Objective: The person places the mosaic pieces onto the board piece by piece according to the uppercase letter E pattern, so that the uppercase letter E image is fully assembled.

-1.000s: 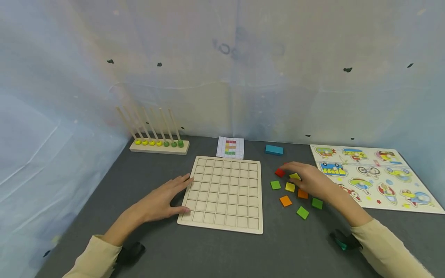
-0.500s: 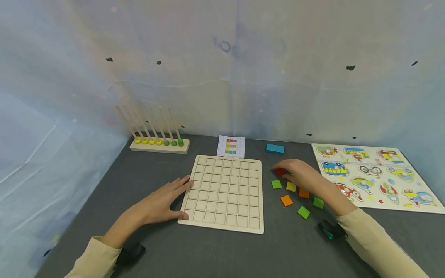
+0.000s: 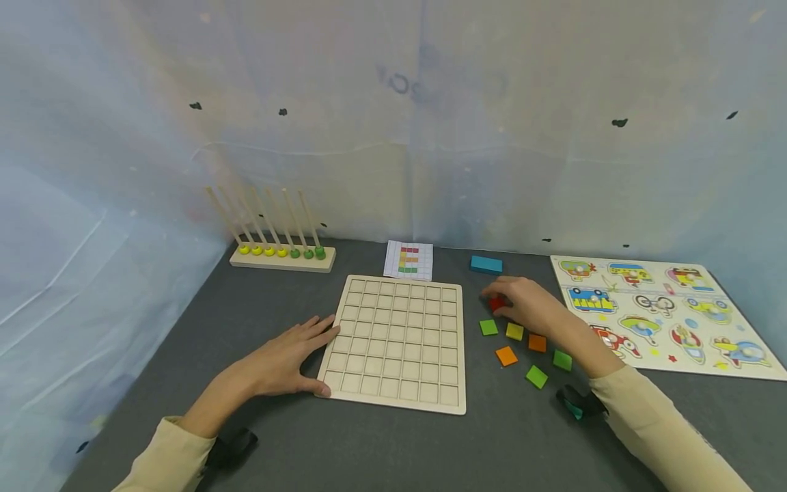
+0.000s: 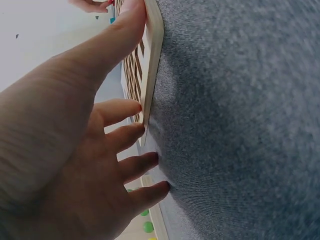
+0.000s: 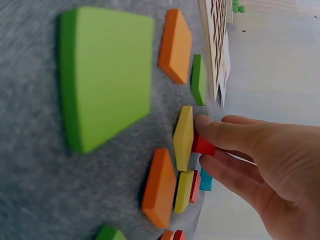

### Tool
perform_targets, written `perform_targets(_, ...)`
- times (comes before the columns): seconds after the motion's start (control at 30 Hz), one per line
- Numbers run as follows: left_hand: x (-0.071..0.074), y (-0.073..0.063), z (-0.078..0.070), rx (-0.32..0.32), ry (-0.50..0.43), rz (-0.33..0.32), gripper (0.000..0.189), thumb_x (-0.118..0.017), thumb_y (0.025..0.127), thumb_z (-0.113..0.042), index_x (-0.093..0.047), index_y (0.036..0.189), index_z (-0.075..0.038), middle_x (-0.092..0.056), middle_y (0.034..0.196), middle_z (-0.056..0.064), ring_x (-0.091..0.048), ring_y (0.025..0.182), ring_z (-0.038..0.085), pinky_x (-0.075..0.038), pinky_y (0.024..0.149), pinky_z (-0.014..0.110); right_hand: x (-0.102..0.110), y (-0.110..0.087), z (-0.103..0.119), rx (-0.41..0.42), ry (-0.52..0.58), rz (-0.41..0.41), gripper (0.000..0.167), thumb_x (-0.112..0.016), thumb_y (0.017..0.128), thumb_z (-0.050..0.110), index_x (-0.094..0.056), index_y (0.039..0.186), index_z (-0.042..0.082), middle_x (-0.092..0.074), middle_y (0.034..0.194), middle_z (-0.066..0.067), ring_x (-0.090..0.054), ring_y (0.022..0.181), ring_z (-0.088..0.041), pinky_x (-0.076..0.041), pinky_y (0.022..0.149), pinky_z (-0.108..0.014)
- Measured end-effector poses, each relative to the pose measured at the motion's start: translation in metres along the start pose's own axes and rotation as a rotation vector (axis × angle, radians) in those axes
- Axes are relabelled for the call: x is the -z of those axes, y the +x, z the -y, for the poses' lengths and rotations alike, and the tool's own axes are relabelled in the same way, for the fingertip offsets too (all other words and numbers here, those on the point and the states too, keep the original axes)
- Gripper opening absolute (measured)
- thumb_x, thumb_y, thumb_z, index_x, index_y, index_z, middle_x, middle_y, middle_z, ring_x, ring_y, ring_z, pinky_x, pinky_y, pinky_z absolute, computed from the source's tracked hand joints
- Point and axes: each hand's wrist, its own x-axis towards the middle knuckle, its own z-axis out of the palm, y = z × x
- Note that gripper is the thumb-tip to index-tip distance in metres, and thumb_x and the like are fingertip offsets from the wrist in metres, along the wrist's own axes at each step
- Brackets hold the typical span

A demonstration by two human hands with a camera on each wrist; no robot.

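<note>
A red square tile (image 3: 496,305) sits between the thumb and fingers of the right hand (image 3: 529,302), right of centre; the fingertips pinch only as far apart as the tile is wide. Whether it touches the table cannot be told. If that pinch is shallow, the tile could slip or twist. A low sideways sweep could knock the light green tile (image 3: 488,327) or the yellow tile (image 3: 514,331) on its near side, since both lie close by.

To the left, the left hand (image 3: 279,359) rests with fingers spread loosely at the left edge of the grid board (image 3: 394,349), gripping nothing. Pressing unevenly there might skew the board.

For moving, a strip of dark table (image 3: 430,451) separates the board's right edge from the tiles, and more tabletop stretches along the near side. Tighter spots: on the far side, the blue block (image 3: 486,264) lies just beyond the right hand; to the right, the edge of the picture puzzle (image 3: 703,363) lies near the forearm. On the far left stands the bead rack (image 3: 270,262).
</note>
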Motion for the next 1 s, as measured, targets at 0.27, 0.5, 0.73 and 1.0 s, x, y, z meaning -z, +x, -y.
perform_targets(0.27,-0.001,0.000,0.000,-0.006,-0.020,0.001,0.107,-0.070,0.074,-0.067,-0.032,0.154,-0.007,-0.021,0.161,0.016,-0.019,0.145,0.045,-0.023,0.112,0.064,0.007,0.005,0.004,0.010,0.022,-0.019,0.033,-0.071,0.085,-0.006,-0.070,0.116,0.003,-0.068,0.095,-0.005,-0.063,0.085,-0.020,-0.056,0.075,-0.038)
perform_targets(0.5,-0.001,-0.001,-0.001,0.002,-0.033,0.002,0.107,-0.070,0.074,-0.065,-0.031,0.154,-0.007,-0.021,0.161,0.016,-0.018,0.145,0.045,-0.022,0.112,0.064,0.011,0.014,0.014,0.008,0.042,-0.018,0.033,-0.071,0.085,-0.005,-0.069,0.118,0.003,-0.068,0.094,-0.004,-0.063,0.085,-0.019,-0.056,0.076,-0.037)
perform_targets(0.73,-0.003,-0.001,0.000,0.007,-0.049,-0.011,0.107,-0.071,0.073,-0.065,-0.032,0.154,-0.008,-0.022,0.161,0.015,-0.018,0.145,0.044,-0.021,0.113,0.064,0.009,0.027,0.027,0.047,0.087,-0.052,0.034,-0.071,0.084,-0.007,-0.069,0.117,0.001,-0.068,0.094,-0.005,-0.064,0.086,-0.020,-0.056,0.074,-0.035)
perform_targets(1.0,-0.002,-0.001,0.000,0.008,-0.061,-0.010,0.106,-0.071,0.073,-0.064,-0.032,0.154,-0.008,-0.022,0.161,0.015,-0.018,0.145,0.044,-0.020,0.113,0.064,0.005,0.042,0.038,0.077,0.105,-0.063,0.031,-0.071,0.085,-0.006,-0.070,0.114,0.003,-0.069,0.096,-0.006,-0.064,0.087,-0.020,-0.056,0.075,-0.033)
